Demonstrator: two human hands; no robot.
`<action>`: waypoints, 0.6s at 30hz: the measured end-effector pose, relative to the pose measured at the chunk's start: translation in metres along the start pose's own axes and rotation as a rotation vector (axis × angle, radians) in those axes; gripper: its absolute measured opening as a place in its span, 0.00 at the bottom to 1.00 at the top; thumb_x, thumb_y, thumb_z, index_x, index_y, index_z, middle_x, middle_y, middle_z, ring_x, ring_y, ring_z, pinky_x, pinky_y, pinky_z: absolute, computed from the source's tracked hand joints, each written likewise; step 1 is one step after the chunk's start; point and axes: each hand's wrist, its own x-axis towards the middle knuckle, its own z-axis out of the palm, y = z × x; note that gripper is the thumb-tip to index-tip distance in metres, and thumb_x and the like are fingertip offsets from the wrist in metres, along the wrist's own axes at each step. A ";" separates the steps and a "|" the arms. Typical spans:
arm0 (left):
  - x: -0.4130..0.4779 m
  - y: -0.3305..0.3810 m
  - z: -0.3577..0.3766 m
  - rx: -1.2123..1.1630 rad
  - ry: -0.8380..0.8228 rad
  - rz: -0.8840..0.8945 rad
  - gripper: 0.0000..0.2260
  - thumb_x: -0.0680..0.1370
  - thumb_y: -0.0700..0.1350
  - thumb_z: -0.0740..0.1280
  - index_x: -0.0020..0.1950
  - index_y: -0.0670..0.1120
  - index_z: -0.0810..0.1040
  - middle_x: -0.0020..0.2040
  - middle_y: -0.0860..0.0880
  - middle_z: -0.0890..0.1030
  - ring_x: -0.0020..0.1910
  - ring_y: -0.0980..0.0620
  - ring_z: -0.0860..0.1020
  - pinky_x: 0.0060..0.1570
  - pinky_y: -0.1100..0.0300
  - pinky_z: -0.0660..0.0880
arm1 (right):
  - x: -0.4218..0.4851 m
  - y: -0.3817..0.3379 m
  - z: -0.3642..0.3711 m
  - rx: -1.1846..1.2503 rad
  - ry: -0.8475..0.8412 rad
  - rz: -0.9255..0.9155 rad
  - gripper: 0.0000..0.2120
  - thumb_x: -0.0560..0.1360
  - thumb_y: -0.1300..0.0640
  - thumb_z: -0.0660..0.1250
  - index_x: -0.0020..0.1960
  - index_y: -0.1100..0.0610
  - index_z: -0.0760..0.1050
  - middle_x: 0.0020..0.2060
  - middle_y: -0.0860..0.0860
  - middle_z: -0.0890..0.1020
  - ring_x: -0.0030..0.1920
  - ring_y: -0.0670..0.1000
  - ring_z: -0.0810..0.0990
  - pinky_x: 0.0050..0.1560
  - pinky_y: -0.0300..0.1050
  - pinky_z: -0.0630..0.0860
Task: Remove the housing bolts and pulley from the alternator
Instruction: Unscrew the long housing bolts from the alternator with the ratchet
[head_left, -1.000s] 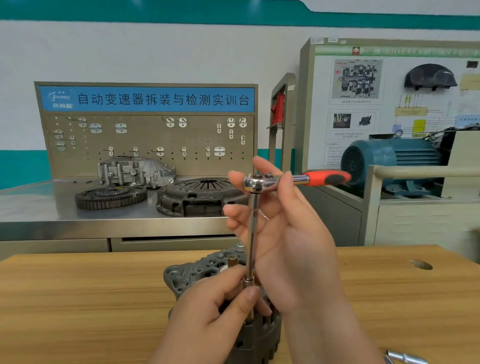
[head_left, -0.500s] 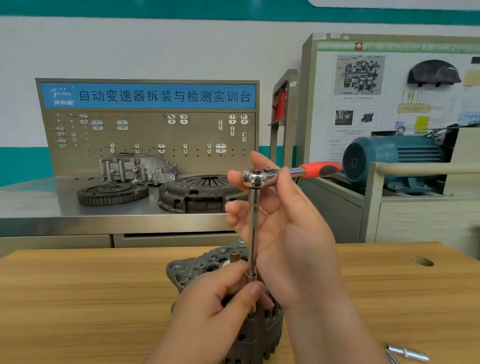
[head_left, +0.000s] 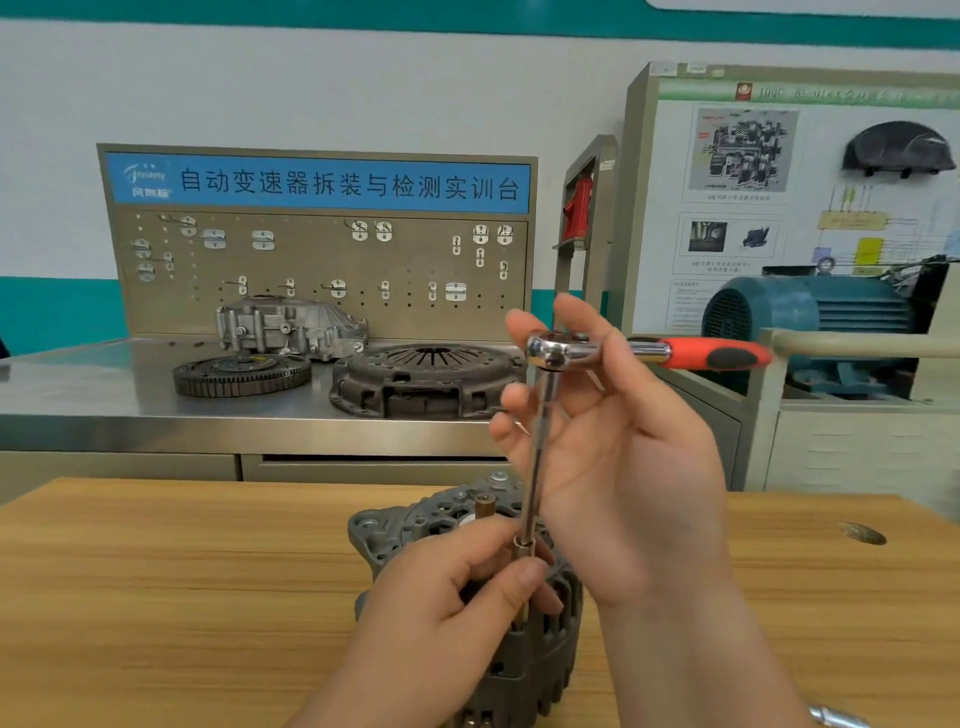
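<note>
Standing on wooden table (head_left: 156, 597), alternator (head_left: 384, 530), left fingers (head_left: 470, 551) pinching extension bar (head_left: 540, 452), right fingers (head_left: 576, 319) pinching ratchet (head_left: 553, 351), steel workbench (head_left: 104, 395) behind

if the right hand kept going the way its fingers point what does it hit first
The right hand, holding the ratchet, has free air ahead, then probably the pegboard; depth unclear.
</note>
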 end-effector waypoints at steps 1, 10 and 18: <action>0.000 0.000 0.000 0.000 0.002 -0.009 0.11 0.72 0.60 0.63 0.52 0.64 0.78 0.40 0.59 0.85 0.44 0.57 0.83 0.51 0.50 0.78 | 0.000 0.000 0.000 -0.031 -0.009 -0.016 0.11 0.73 0.52 0.64 0.51 0.52 0.81 0.50 0.54 0.85 0.37 0.50 0.82 0.40 0.43 0.79; -0.001 -0.005 0.003 -0.040 0.035 0.020 0.12 0.71 0.63 0.62 0.52 0.63 0.77 0.40 0.59 0.85 0.42 0.58 0.82 0.46 0.56 0.75 | -0.001 0.003 0.003 -0.130 -0.036 -0.061 0.14 0.75 0.53 0.61 0.57 0.52 0.80 0.51 0.52 0.85 0.38 0.51 0.83 0.41 0.43 0.80; 0.001 -0.001 -0.002 -0.042 0.006 0.034 0.10 0.72 0.58 0.64 0.52 0.61 0.77 0.33 0.64 0.82 0.36 0.66 0.78 0.41 0.70 0.69 | -0.002 0.004 0.004 -0.164 -0.057 -0.092 0.14 0.72 0.50 0.64 0.56 0.49 0.80 0.51 0.52 0.85 0.40 0.50 0.83 0.40 0.42 0.79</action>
